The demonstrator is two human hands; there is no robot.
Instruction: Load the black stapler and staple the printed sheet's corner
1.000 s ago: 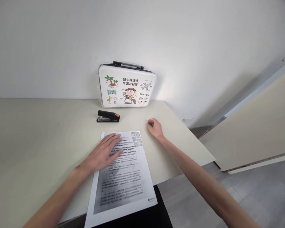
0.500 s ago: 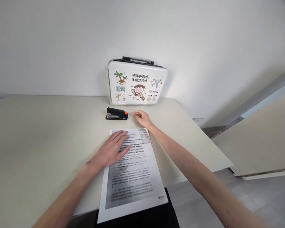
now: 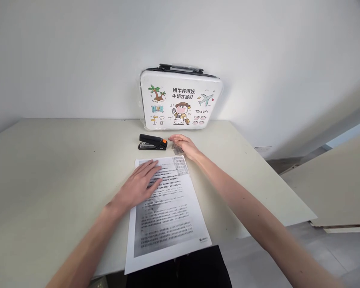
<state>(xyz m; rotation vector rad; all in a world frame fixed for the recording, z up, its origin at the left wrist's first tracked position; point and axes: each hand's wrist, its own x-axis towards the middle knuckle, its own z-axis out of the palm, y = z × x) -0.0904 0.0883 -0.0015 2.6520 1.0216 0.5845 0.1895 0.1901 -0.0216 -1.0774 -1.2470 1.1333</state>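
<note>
My left hand [image 3: 142, 184] lies flat on the upper left of a printed sheet of paper [image 3: 168, 220], fingers stretched out. The sheet hangs a little over the table's near edge. Beyond the sheet's top right corner, my right hand [image 3: 186, 145] is curled about a small clear plastic box [image 3: 177, 149], whose contents are too small to make out. My right thumb is mostly hidden. Just left of that hand stands a black stapler [image 3: 152, 142] with an orange part at its right end, touched by neither hand.
A white carrying case [image 3: 181, 100] with cartoon prints and a black handle stands upright against the wall behind the stapler. The pale table [image 3: 63, 172] ends on the right above a grey floor [image 3: 312, 248]. A pale panel [image 3: 333, 188] stands at the far right.
The view has shifted slightly. My right fingers have moved a little left and away from me, and the clear box beside them now shows. My left hand stays on the paper.
</note>
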